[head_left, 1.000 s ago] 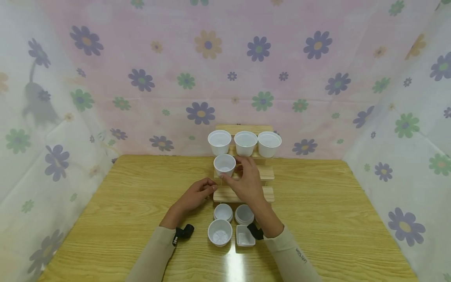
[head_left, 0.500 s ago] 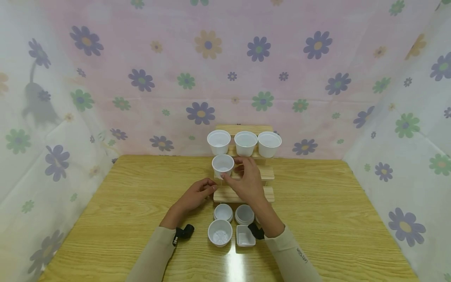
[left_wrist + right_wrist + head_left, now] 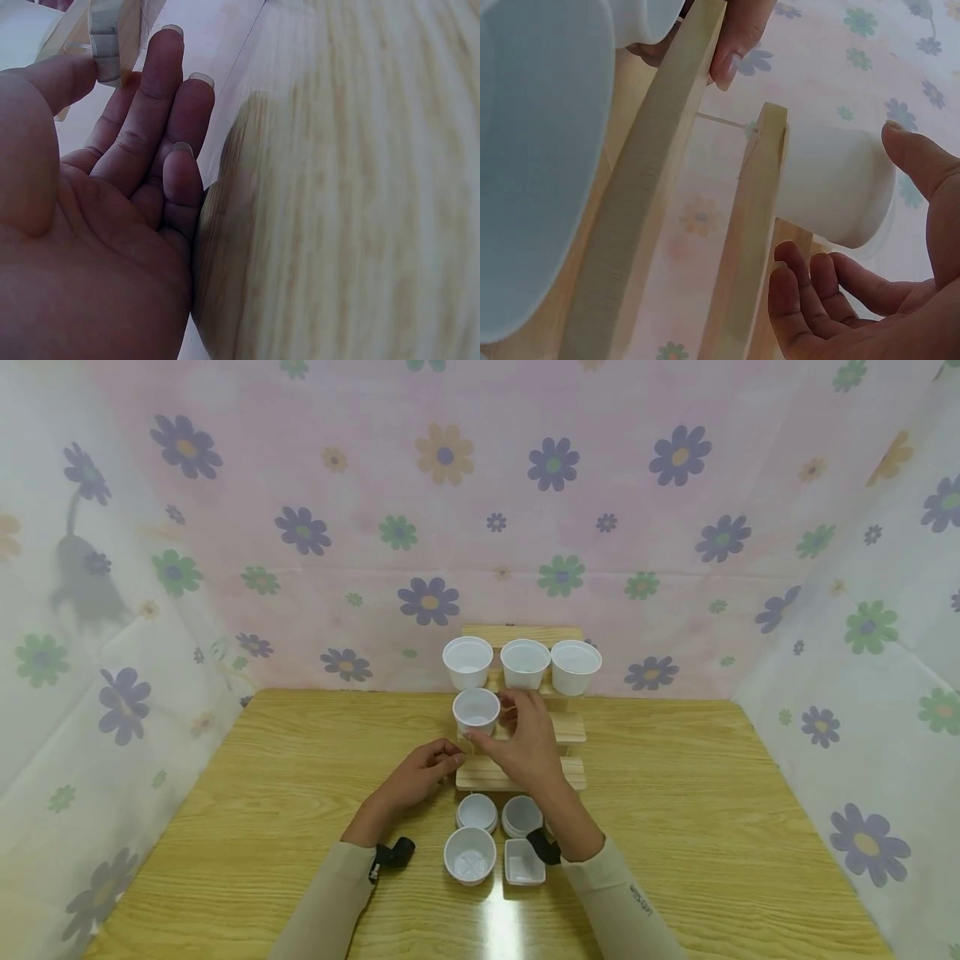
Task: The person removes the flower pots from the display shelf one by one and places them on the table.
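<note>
2 arms (image 3: 324, 906) extend forward, right hand (image 3: 527, 742) farther out, left hand (image 3: 416, 775) with fingers (image 3: 135, 142) bent.

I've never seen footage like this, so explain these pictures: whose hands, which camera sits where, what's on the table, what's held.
No machine here: just a person's bare left hand and right hand. The wide picture comes from a camera on the head; the close ones from each wrist. On the table stands a stepped wooden stand. Three white cups sit on an upper step; more white containers, round and square, stand in front. The right hand holds another white cup between thumb and fingers at a lower step. The left hand seems to pinch the stand's edge.
</note>
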Demonstrator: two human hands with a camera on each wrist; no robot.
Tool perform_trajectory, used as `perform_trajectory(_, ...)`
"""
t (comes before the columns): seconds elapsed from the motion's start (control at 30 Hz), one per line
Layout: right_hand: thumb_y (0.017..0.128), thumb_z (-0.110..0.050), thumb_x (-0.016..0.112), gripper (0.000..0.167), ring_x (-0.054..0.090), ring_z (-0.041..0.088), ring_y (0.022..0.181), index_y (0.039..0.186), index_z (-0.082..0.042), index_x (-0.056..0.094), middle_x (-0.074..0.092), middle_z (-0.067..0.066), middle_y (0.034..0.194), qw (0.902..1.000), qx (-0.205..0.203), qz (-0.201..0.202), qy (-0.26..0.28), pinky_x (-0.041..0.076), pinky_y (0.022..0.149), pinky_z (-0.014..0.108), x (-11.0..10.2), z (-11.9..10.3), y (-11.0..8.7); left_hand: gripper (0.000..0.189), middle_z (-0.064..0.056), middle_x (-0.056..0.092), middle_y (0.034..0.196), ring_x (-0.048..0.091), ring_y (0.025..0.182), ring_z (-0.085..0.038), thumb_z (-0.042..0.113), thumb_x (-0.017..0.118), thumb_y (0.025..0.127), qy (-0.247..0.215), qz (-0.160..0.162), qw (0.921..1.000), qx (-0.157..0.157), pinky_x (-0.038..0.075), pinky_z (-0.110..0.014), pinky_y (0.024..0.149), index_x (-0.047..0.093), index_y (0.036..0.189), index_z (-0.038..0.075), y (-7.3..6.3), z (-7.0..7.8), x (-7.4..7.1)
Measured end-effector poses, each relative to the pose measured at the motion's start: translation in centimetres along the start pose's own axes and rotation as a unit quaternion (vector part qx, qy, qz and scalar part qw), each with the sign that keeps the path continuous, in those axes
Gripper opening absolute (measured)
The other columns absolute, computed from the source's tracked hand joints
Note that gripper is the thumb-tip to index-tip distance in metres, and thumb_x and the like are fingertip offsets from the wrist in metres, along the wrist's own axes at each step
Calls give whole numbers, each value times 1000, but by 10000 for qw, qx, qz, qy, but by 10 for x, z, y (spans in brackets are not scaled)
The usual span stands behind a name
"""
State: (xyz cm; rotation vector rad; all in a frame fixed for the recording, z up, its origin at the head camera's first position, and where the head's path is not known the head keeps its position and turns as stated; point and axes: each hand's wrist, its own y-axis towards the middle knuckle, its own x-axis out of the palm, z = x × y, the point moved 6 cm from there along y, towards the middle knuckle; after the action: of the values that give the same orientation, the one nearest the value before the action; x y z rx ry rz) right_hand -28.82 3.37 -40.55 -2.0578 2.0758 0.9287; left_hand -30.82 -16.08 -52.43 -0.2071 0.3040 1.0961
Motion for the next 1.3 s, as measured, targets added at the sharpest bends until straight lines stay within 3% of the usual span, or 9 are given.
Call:
perform_trajectory(0.27,77,-33,99,75,58,30,95,134,-2,61,58,13,118,9989,73,144,-436,49,81,38,-3,-4,1,27,-5,71,108,64,101,-25,31,57,113,9,7,10000,-24,50,-36,89,66,122,8,1,1,1)
perform_trajectory(0.67,76,-33,99,79,61,37,91,138,1,62,60,14,114,9993,62,151,-346,46,75,37,1,-1,3,27,-5,70,102,63,99,-29,28,56,113,-15,9,10000,80,50,-37,86,66,122,4,1,2,2)
perform_trajectory(1.3,77,-31,97,70,60,32,85,132,-4,64,59,11,104,9993,14,165,-332,46,72,36,4,-1,2,26,-5,70,104,62,98,-24,30,56,113,-56,41,10000,15,50,-37,87,67,120,8,0,-1,1)
